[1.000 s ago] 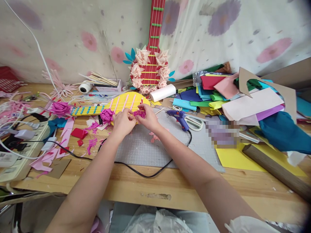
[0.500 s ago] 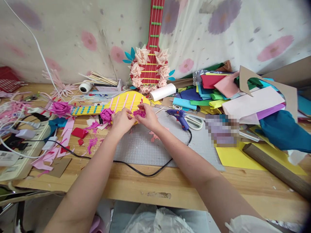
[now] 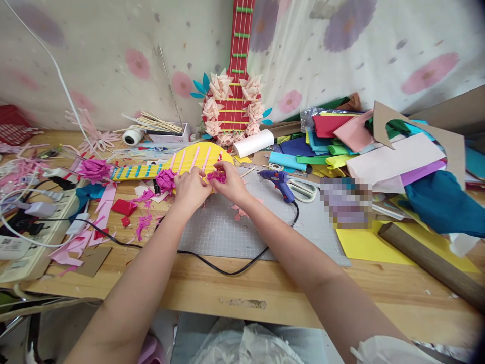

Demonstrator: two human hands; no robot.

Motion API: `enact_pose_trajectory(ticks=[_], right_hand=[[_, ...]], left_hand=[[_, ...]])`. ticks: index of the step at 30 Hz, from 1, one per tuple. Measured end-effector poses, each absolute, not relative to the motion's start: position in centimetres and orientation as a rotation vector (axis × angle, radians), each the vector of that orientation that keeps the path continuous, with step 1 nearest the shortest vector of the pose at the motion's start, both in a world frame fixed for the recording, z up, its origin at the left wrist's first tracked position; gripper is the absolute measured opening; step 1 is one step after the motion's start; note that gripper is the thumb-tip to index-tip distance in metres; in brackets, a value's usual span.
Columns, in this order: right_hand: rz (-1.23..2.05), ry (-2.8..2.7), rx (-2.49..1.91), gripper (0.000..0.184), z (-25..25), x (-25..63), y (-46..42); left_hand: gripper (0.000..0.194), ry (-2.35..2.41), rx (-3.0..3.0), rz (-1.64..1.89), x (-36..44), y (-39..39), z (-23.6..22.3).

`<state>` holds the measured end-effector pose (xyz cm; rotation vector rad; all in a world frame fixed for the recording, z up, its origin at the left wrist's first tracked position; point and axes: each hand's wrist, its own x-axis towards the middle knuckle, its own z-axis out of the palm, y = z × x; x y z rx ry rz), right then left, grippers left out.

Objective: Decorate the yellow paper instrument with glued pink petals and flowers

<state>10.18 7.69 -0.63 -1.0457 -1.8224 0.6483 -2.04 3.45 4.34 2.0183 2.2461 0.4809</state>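
A yellow paper-craft lute [image 3: 207, 153] with pink strips across its body and blue frets on its neck lies on the grey cutting mat [image 3: 212, 237]. At its lower edge my right hand [image 3: 230, 182] has its fingers closed round a small magenta crepe-paper flower [image 3: 216, 176]. My left hand [image 3: 191, 191] is bent over the lute's front edge, its fingertips close to that flower; whatever they pinch is hidden. Just left of my left hand, another magenta paper flower [image 3: 165, 180] sits on the lute. A larger magenta paper rose [image 3: 96, 170] is at the neck's end.
A blue glue gun [image 3: 278, 183] lies right of my hands, beside white-handled scissors [image 3: 304, 191]. Its black cord crosses the mat's front. A red flowered lute [image 3: 233, 103] leans at the back. Coloured paper [image 3: 394, 162] is piled right; a power strip [image 3: 56, 227] stands left.
Almost nothing differs. Both hands stay at the lute's lower edge, with only a slight shift of the fingers and of the camera view.
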Motion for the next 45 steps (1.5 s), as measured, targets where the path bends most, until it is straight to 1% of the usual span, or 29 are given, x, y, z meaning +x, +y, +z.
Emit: enact_pose_trajectory(ticks=[10, 15, 18, 20, 26, 31, 37, 45], right_hand=[[0.663, -1.837, -1.070, 0.035, -0.4, 10.2, 7.6], [0.706, -1.832, -1.027, 0.032, 0.1, 10.6, 7.4], [0.745, -1.830, -0.992, 0.035, 0.4, 11.3, 6.8], [0.706, -1.866, -0.963, 0.038, 0.5, 12.0, 6.3], [0.412, -2.026, -0.921, 0.056, -0.3, 12.2, 5.0], [0.273, -1.965, -0.985, 0.060, -1.2, 10.7, 5.2], [0.292, -1.978, -1.010, 0.064, -1.0, 10.0, 5.5], [0.326, -1.917, -1.079, 0.061, -1.1, 9.8, 6.1]], left_hand=[[0.027, 2.206, 1.960, 0.480, -1.7, 3.6, 4.6], [0.029, 2.232, 1.824, 0.439, -1.3, 3.5, 5.6], [0.031, 2.247, 1.751, 0.420, -1.2, 3.2, 6.5], [0.031, 2.250, 1.716, 0.410, -1.1, 3.1, 7.0], [0.029, 2.241, 1.673, 0.370, -0.9, 3.1, 7.6], [0.032, 2.242, 1.660, 0.375, -0.9, 3.3, 7.2], [0.030, 2.237, 1.760, 0.431, -1.4, 3.1, 7.4], [0.028, 2.226, 1.791, 0.424, -1.6, 3.4, 7.1]])
